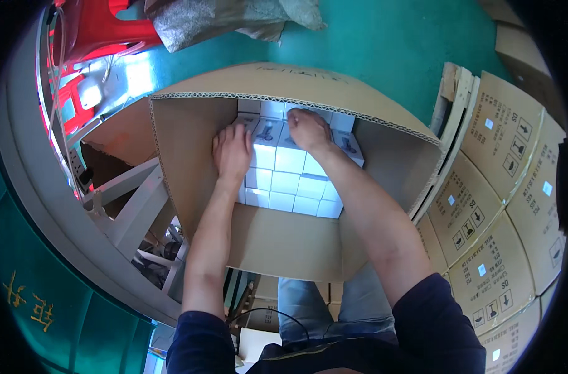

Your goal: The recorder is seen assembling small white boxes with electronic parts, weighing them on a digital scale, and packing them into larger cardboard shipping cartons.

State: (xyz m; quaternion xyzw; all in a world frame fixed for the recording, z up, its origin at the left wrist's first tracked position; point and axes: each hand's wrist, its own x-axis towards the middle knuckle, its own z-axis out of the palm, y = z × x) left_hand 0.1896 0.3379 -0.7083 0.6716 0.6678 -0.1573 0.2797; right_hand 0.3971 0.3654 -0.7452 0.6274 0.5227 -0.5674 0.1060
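A large open cardboard carton (284,240) lies before me, its opening facing me. Inside, small white boxes (286,182) are packed in rows and layers; some show a dark printed picture on top. My left hand (233,151) rests at the left end of the white boxes, against the carton's left wall, its fingers stretched out and holding nothing that I can see. Over the back of the top layer, my right hand (307,129) is closed, with its fingers curled down among the boxes. Its fingertips are hidden, so I cannot tell what they hold.
Sealed printed cartons (477,262) are stacked on the right, beside a wooden pallet edge (455,118). A grey metal frame (131,209) and a green surface (78,311) stand on the left. Red plastic stools (125,34) and a grey sack (203,22) are at the back.
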